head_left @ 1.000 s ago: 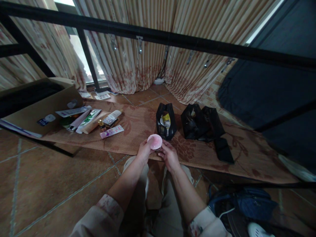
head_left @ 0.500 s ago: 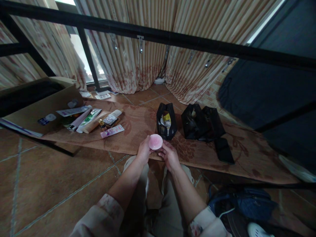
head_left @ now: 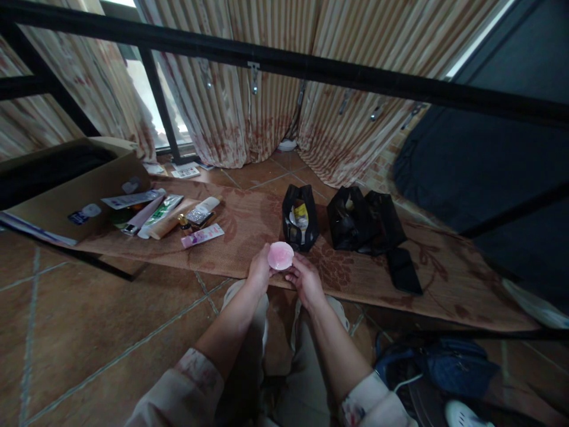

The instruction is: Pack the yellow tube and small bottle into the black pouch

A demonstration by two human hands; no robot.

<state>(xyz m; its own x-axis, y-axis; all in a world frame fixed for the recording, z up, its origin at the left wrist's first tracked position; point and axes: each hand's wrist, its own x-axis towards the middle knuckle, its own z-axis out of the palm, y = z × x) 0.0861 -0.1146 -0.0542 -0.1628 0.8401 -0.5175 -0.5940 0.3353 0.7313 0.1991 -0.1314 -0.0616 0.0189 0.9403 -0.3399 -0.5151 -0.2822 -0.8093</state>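
Observation:
Between my two hands is a small round pink jar or lid [head_left: 280,256] with a pale rim, its flat face turned up toward me. My left hand [head_left: 259,268] grips its left edge, fingers closed. The right edge is pinched by my right hand [head_left: 306,277]. What my fingers do underneath is hidden. Just beyond it, an open black pouch [head_left: 301,219] stands on the cloth-covered bench [head_left: 253,213] with a yellow item and other small things inside. Two more black pouches [head_left: 347,219] are to its right, beside a dark flat phone-like thing [head_left: 403,270].
Several tubes [head_left: 162,214], a small gold-capped bottle [head_left: 185,224] and a pink-white tube [head_left: 203,236] lie on the left of the bench by a cardboard box [head_left: 106,196]. A black metal rail [head_left: 284,59] crosses above. A blue bag [head_left: 457,365] is on the floor at right.

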